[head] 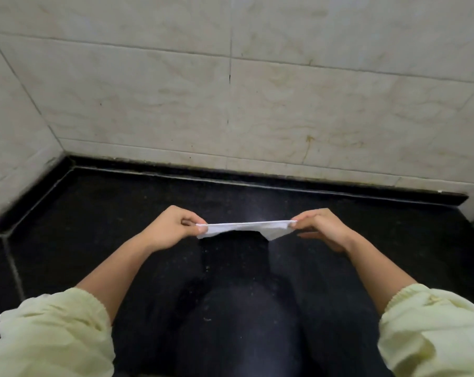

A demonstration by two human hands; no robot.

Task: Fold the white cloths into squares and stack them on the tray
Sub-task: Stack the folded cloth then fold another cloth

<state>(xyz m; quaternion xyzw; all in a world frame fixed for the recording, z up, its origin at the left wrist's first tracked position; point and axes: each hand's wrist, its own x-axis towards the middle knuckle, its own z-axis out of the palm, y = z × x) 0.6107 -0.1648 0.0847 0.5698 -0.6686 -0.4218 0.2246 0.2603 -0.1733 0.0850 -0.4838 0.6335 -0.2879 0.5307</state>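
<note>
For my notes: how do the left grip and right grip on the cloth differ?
The left grip curls all fingers in; the right grip keeps its lower fingers nearly straight. The white cloth sags close to the left grip, farther from the right grip. Both pinch an end.

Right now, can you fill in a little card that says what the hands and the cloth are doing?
thing held: cloth, white, pulled straight in the air
left hand: pinches its left end
right hand: pinches its right end
tray: not in view
background: pale tiled wall, black surface below
</note>
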